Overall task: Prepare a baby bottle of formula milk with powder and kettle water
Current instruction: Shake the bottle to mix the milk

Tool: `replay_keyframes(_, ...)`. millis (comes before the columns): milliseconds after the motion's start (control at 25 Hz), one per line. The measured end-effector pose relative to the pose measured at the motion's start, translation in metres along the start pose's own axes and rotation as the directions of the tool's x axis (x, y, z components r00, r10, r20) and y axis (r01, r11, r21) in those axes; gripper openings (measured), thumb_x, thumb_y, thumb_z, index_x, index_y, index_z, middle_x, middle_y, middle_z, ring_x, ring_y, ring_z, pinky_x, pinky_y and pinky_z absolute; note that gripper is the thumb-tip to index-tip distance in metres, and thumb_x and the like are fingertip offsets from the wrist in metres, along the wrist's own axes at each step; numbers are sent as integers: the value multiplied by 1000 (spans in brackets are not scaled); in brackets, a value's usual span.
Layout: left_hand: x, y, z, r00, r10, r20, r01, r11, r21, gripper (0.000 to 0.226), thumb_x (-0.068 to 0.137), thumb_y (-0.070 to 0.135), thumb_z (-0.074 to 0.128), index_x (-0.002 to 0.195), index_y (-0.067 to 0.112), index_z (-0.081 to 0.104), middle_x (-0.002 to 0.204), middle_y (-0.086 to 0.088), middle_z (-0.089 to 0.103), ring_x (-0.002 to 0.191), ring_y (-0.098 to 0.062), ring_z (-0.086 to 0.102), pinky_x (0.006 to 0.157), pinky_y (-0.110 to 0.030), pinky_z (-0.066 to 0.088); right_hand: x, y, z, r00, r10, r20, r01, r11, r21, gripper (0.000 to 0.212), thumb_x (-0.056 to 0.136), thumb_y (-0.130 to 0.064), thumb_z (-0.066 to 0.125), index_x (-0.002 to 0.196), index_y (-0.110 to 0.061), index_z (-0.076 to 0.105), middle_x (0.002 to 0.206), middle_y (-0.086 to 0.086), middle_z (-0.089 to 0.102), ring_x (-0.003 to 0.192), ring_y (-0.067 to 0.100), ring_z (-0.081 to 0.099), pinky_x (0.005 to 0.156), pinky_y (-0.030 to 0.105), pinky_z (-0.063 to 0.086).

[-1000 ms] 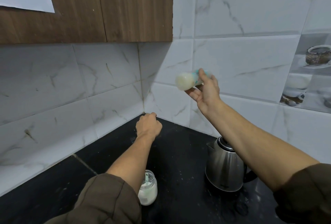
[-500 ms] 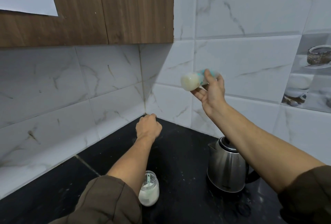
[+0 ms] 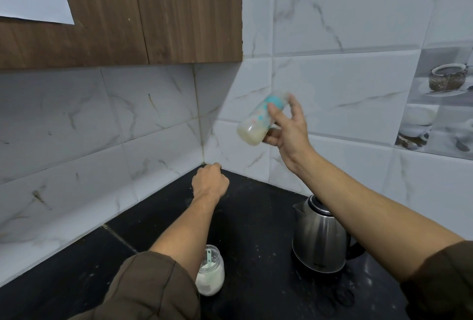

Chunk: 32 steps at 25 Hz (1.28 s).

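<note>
White marbled tiles (image 3: 76,127) all round, black table (image 3: 256,230) below. Centre right: right hand (image 3: 289,127) raised before the wall, thumb and curled fingers gripping baby bottle (image 3: 257,123), forefinger lifted. Bottle tilted, base toward lower left, pale milk inside, slightly blurred. Centre: left hand (image 3: 210,182) curled into a fist low in the corner, nothing visible in it. Lower centre: jar of powder (image 3: 211,277) with green scoop (image 3: 208,258) standing in it, beside the left forearm. Lower right: steel kettle (image 3: 320,240), upright. Upper left: wooden cabinet (image 3: 153,12).
</note>
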<state>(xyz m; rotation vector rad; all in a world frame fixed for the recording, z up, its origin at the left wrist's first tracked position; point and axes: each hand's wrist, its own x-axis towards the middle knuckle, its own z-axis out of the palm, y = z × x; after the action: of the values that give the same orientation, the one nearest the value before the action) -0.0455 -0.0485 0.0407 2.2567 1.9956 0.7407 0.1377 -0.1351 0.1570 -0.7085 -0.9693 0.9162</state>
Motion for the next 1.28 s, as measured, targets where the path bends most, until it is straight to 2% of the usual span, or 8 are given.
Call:
replay_keyframes(120,-2,1,0,1000,-5,5,5,1000,-3,35,98,14,49,129,12,65,119,-9,68,109,-28,62,91,-44,55,-17,13,-1,954,17,301,52,974,-220,75,87,-34,84,150,-47,46,103,6,80,85,26,80,63,34,62)
replay_keyframes(320,-2,1,-4,1000,-5,-11,5,1000,1,39,98,13,47,133,14,65,124,-9,69,114,-29,61,92,-45,54,1,2,2,980,-9,-199,42,986,162,73,97,-26,77,158,-36,38,136,13,64,89,33,81,70,41,65)
replay_keyframes(560,-2,0,-4,1000,-17,-2,17,1000,6,39,97,13,48,133,14,64,120,-9,69,110,-29,63,93,-46,55,-20,13,1,969,-27,245,88,966,-242,79,88,-33,82,155,-43,42,100,4,82,90,25,80,64,33,62)
replay_keyframes(680,-2,-1,-5,1000,-8,-12,8,1000,0,39,97,12,47,132,14,65,120,-9,69,110,-29,63,92,-45,55,-11,5,1,995,-95,-18,93,993,-74,79,95,-26,79,160,-37,36,108,-2,80,94,29,80,66,36,64)
replay_keyframes(800,-1,-4,-8,999,-26,-25,26,1000,3,40,96,14,48,132,15,65,121,-8,69,112,-29,63,92,-44,54,3,-8,0,961,21,-275,29,984,174,67,99,-27,74,156,-28,40,130,8,66,87,30,81,69,42,66)
replay_keyframes(1000,0,4,-7,1000,-11,-18,11,1000,9,40,95,12,47,131,15,65,119,-8,70,111,-30,63,95,-46,53,-17,3,1,928,327,180,-316,945,-89,48,95,-35,74,137,-18,57,108,14,73,74,29,78,61,37,64)
replay_keyframes(1200,-3,5,-4,1000,5,-6,-5,1000,20,40,96,13,48,131,15,66,120,-9,70,111,-29,63,96,-47,52,-3,-3,1,881,465,-89,-438,872,217,33,98,-31,74,119,-10,60,112,25,74,88,36,80,69,42,68)
replay_keyframes(1280,-3,5,-4,1000,2,-3,-2,1000,25,39,96,13,49,131,15,65,119,-8,70,110,-28,63,96,-47,53,-4,-6,1,875,483,-17,-476,868,139,34,95,-32,76,118,-11,62,108,23,76,86,36,80,65,41,67)
